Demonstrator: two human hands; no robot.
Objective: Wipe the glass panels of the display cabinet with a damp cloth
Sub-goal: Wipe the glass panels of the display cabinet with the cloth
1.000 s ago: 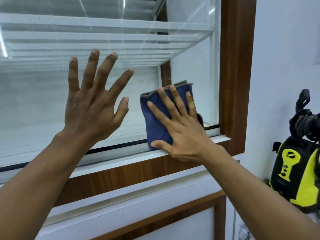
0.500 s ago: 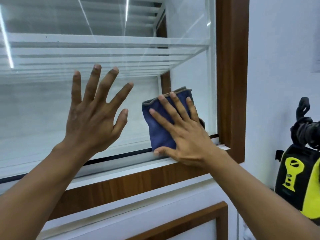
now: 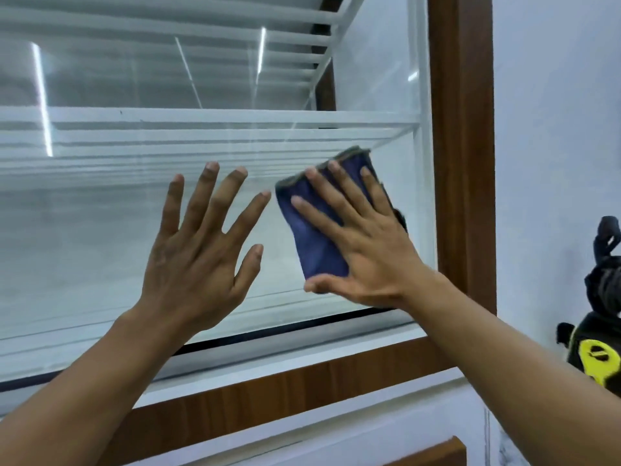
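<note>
Two hands are up at the glass panel [image 3: 100,230]: the right hand [image 3: 366,260] has its fingers spread flat, pressing the folded blue cloth [image 3: 316,243] onto the pane near the lower right corner. The left hand [image 3: 198,260] is splayed, holding nothing, just beside it. Cloth's long axis runs roughly up-down, tilted a bit left, with the wooden frame [image 3: 460,163] close on its right, so I'd guess the next sweep goes left or up, right hand driving.
</note>
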